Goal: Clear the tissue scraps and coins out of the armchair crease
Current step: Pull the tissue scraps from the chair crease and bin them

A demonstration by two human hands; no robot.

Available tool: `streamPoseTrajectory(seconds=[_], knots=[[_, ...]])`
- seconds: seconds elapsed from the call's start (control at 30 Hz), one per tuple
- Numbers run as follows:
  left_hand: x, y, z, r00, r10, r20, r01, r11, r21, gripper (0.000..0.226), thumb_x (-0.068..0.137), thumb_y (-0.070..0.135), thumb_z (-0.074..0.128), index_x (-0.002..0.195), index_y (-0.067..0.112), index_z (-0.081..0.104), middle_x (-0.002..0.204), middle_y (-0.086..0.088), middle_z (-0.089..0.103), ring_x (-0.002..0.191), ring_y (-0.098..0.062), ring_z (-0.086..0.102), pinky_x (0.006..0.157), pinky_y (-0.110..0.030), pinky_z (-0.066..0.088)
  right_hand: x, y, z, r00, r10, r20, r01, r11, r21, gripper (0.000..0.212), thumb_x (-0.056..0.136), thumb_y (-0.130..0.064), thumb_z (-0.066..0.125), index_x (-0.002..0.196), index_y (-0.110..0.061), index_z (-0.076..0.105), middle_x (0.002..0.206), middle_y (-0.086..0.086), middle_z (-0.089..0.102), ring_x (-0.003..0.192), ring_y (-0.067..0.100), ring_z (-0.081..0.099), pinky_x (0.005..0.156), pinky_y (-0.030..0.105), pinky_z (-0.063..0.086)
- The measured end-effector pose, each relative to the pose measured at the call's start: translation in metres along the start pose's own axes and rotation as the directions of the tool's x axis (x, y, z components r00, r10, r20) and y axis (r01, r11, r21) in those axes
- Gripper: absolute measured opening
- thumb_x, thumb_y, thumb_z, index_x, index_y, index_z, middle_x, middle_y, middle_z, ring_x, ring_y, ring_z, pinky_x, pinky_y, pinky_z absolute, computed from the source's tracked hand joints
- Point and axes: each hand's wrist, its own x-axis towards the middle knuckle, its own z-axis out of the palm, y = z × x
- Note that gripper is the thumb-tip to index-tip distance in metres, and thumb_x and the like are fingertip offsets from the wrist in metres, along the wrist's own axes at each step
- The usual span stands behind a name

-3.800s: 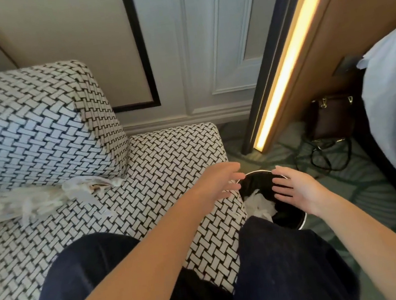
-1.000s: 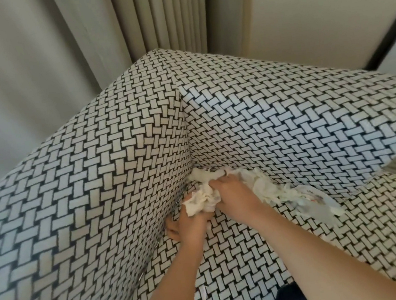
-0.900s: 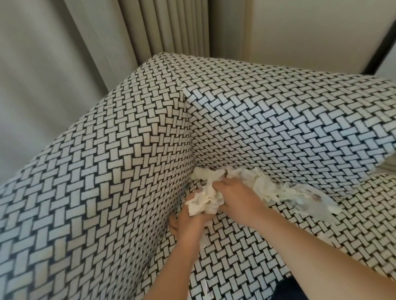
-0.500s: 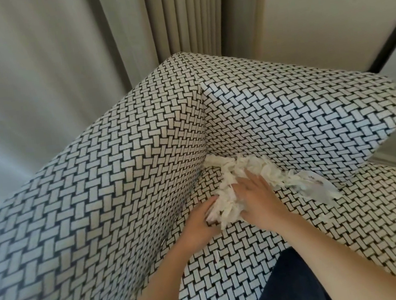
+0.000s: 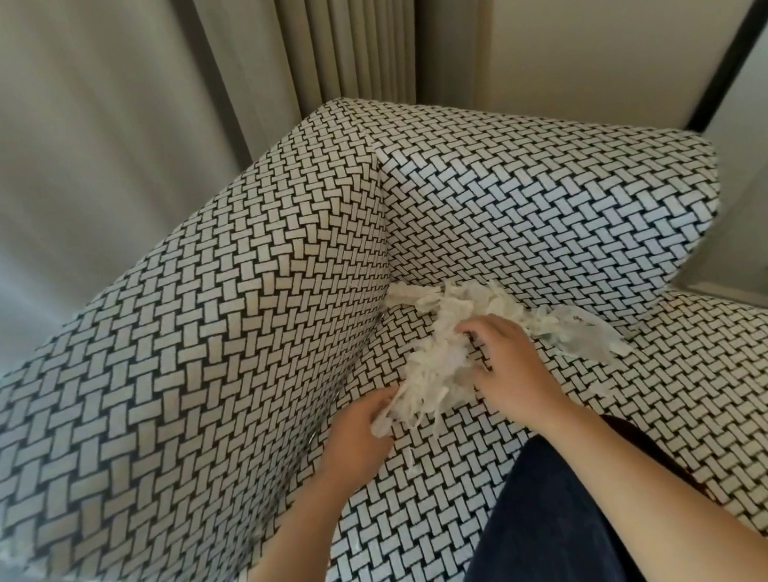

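Observation:
A heap of white tissue scraps (image 5: 438, 372) lies on the black-and-white woven armchair (image 5: 214, 364), in the corner where the seat meets the back and arm. My left hand (image 5: 358, 435) cups the lower left edge of the heap with curled fingers. My right hand (image 5: 505, 362) lies over the heap's right side, fingers curled into it. More torn tissue (image 5: 576, 337) trails right along the back crease (image 5: 645, 303). A small scrap (image 5: 413, 457) lies on the seat just below the heap. I see no coins.
Grey curtains (image 5: 335, 26) hang behind the chair's corner and a pale wall (image 5: 604, 13) stands to the right. My dark blue trouser leg (image 5: 531, 541) rests on the seat (image 5: 738, 438) at the bottom.
Both hands have drawn the tissue heap out of the corner crease toward me, and the heap has grown. Earlier still, my hands were over a black bin beside the chair.

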Motion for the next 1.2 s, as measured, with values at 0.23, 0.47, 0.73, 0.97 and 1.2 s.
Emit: streamPoseTrajectory(seconds=[0.23, 0.47, 0.73, 0.97, 1.2], knots=[[-0.004, -0.011, 0.002, 0.999, 0.049, -0.009, -0.046, 0.969, 0.244, 0.048, 0.083, -0.004, 0.059, 0.122, 0.022, 0.063, 0.107, -0.003, 0.063, 0.097, -0.015, 0.056, 0.089, -0.024, 0.045, -0.005, -0.008, 0.004, 0.95, -0.046, 0.308, 0.082, 0.991, -0.107, 0.062, 0.094, -0.027, 0.053, 0.144, -0.049, 0.023, 0.159, -0.005, 0.001, 0.146, 0.022, -0.002, 0.114, 0.044, 0.002], [-0.001, -0.014, 0.005, 0.999, 0.016, -0.04, -0.001, 0.933, 0.36, 0.025, 0.09, 0.007, 0.057, 0.111, 0.016, 0.069, 0.099, -0.003, 0.064, 0.087, -0.015, 0.056, 0.077, -0.02, 0.044, -0.007, -0.005, 0.013, 0.901, -0.092, 0.425, 0.208, 0.95, -0.235, 0.051, 0.095, -0.024, 0.051, 0.144, -0.022, 0.037, 0.152, 0.001, 0.031, 0.14, 0.019, 0.025, 0.117, 0.037, 0.021], [-0.005, -0.011, -0.009, 0.978, -0.079, -0.191, 0.105, 0.986, 0.13, 0.008, 0.09, 0.019, 0.062, 0.094, 0.021, 0.069, 0.076, 0.007, 0.063, 0.062, -0.009, 0.052, 0.054, -0.018, 0.044, -0.004, -0.011, 0.003, 0.985, 0.014, 0.172, -0.036, 0.991, 0.126, 0.022, 0.092, -0.014, 0.058, 0.111, -0.009, 0.067, 0.112, 0.003, 0.068, 0.098, 0.009, 0.062, 0.087, 0.012, 0.044], [-0.005, 0.018, -0.028, 0.956, -0.103, -0.276, 0.05, 0.98, -0.19, 0.009, 0.089, 0.017, 0.063, 0.096, 0.021, 0.065, 0.09, 0.01, 0.068, 0.085, -0.001, 0.061, 0.068, -0.012, 0.043, -0.005, -0.016, -0.007, 0.984, 0.169, -0.057, -0.131, 0.9, 0.415, 0.003, 0.082, -0.013, 0.07, 0.084, -0.014, 0.068, 0.079, -0.006, 0.067, 0.073, 0.002, 0.061, 0.068, 0.01, 0.047], [0.0, 0.064, -0.042, 0.948, -0.009, -0.318, -0.08, 0.961, -0.266, 0.013, 0.088, 0.018, 0.063, 0.1, 0.022, 0.064, 0.089, 0.01, 0.07, 0.088, 0.0, 0.063, 0.073, -0.012, 0.045, -0.006, -0.011, -0.021, 0.929, 0.348, -0.123, -0.196, 0.748, 0.634, 0.01, 0.077, -0.005, 0.073, 0.082, -0.008, 0.064, 0.083, 0.005, 0.067, 0.076, 0.013, 0.063, 0.068, 0.014, 0.052]])
